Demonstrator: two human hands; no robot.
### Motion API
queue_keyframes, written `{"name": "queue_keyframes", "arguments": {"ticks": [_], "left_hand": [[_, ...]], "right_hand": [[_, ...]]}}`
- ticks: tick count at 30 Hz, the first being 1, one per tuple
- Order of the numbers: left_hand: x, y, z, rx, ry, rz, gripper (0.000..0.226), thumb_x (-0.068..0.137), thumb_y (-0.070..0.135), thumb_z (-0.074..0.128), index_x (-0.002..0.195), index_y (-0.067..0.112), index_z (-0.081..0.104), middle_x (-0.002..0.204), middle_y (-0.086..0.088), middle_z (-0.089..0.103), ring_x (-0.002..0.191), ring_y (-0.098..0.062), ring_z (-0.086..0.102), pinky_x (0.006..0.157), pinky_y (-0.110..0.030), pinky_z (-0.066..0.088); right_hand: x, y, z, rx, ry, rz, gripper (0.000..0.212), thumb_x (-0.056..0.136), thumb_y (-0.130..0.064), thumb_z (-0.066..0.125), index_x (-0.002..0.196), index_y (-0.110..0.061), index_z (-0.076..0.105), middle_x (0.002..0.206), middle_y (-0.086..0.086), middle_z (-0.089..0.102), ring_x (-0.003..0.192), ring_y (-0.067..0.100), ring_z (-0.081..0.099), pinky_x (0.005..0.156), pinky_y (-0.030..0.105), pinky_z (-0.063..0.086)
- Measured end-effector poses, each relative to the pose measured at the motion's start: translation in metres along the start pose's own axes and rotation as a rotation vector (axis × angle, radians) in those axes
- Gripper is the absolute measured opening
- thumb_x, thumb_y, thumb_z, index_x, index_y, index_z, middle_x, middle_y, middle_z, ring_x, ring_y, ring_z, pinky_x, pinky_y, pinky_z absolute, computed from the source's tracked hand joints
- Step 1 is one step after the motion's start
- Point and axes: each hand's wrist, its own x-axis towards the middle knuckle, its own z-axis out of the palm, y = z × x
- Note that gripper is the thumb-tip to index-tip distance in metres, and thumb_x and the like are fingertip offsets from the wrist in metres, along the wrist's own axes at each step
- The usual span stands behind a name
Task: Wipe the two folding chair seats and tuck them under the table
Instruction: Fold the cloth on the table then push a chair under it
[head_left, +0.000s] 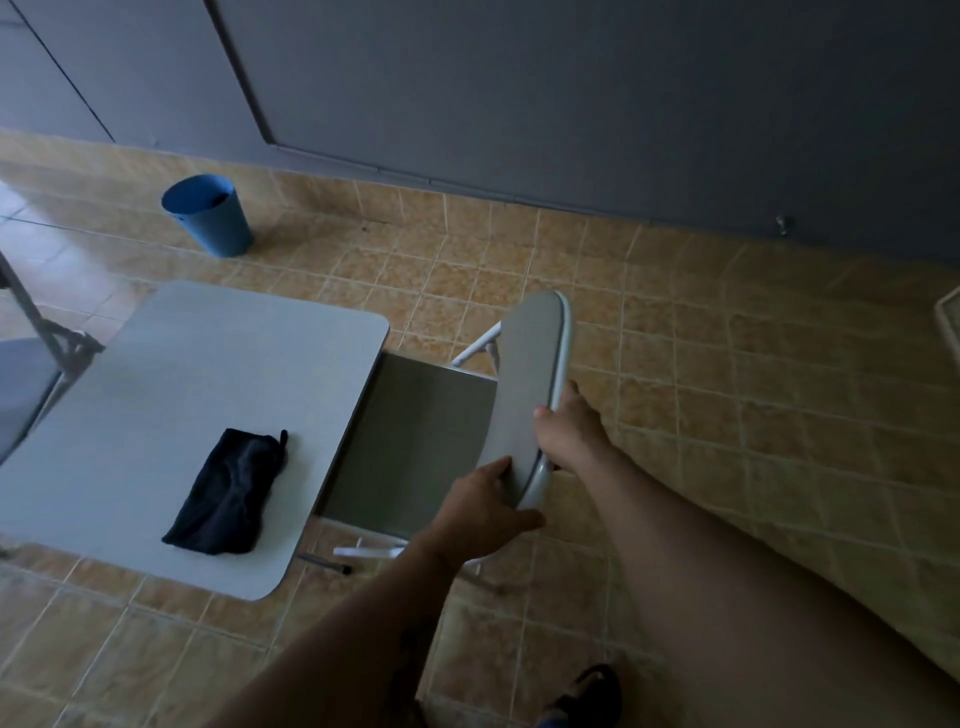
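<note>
A grey folding chair stands at the right side of the light grey table (171, 374). Its seat (415, 441) reaches partly under the table edge. Both hands grip the chair's backrest (530, 384): my left hand (483, 512) on its near end, my right hand (569, 428) on its outer rim further up. A dark folded cloth (228, 493) lies on the tabletop near the front. A second chair (26, 384) shows at the far left, partly under the table, mostly cut off by the frame.
A blue bin (210, 215) stands on the tiled floor beyond the table. A dark grey wall runs along the back. A pale object's edge (948, 322) shows at the far right. My sandalled foot (587, 691) is at the bottom.
</note>
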Motion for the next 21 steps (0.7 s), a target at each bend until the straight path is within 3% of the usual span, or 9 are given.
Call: {"name": "queue_keyframes", "arguments": {"ticks": [10, 13, 16, 18, 21], "left_hand": [[-0.019, -0.043, -0.035, 0.008, 0.014, -0.002, 0.090, 0.073, 0.042, 0.079, 0.148, 0.018, 0.036, 0.143, -0.007, 0.052, 0.125, -0.023, 0.054, 0.106, -0.035, 0.045], [-0.030, -0.057, -0.045, -0.017, 0.019, -0.008, 0.082, 0.077, 0.037, 0.077, 0.147, 0.021, 0.038, 0.141, -0.005, 0.054, 0.124, -0.022, 0.055, 0.103, -0.033, 0.046], [-0.038, -0.073, -0.057, -0.041, 0.018, -0.014, 0.056, 0.080, 0.032, 0.070, 0.133, 0.025, 0.056, 0.129, 0.000, 0.064, 0.111, -0.015, 0.064, 0.097, -0.029, 0.051], [-0.045, -0.080, -0.066, -0.053, 0.055, -0.057, 0.041, 0.083, 0.027, 0.064, 0.124, 0.021, 0.066, 0.119, 0.000, 0.071, 0.106, -0.013, 0.066, 0.090, -0.019, 0.047], [-0.054, -0.083, -0.084, -0.078, 0.145, -0.120, 0.035, 0.087, 0.019, 0.054, 0.119, 0.018, 0.069, 0.113, -0.006, 0.073, 0.096, -0.019, 0.068, 0.078, -0.016, 0.043]], "right_hand": [[-0.028, -0.024, 0.049, 0.001, -0.015, -0.011, 0.050, 0.099, -0.027, 0.050, 0.145, -0.018, 0.033, 0.128, 0.017, 0.059, 0.105, 0.037, 0.062, 0.077, 0.045, 0.059], [-0.035, -0.033, 0.059, 0.007, -0.024, 0.001, 0.048, 0.100, -0.027, 0.050, 0.144, -0.019, 0.034, 0.125, 0.016, 0.059, 0.098, 0.033, 0.064, 0.064, 0.037, 0.057], [-0.037, -0.036, 0.057, -0.059, -0.040, -0.023, 0.043, 0.099, -0.028, 0.049, 0.140, -0.019, 0.038, 0.120, 0.013, 0.061, 0.078, 0.023, 0.062, 0.049, 0.027, 0.048], [-0.042, -0.036, 0.052, -0.205, -0.002, -0.072, 0.040, 0.096, -0.031, 0.048, 0.135, -0.022, 0.043, 0.118, 0.010, 0.059, 0.080, 0.022, 0.061, 0.056, 0.030, 0.051], [-0.055, -0.042, 0.046, -0.373, 0.075, -0.169, 0.040, 0.095, -0.030, 0.049, 0.135, -0.024, 0.045, 0.127, 0.009, 0.049, 0.106, 0.030, 0.055, 0.082, 0.040, 0.053]]}}
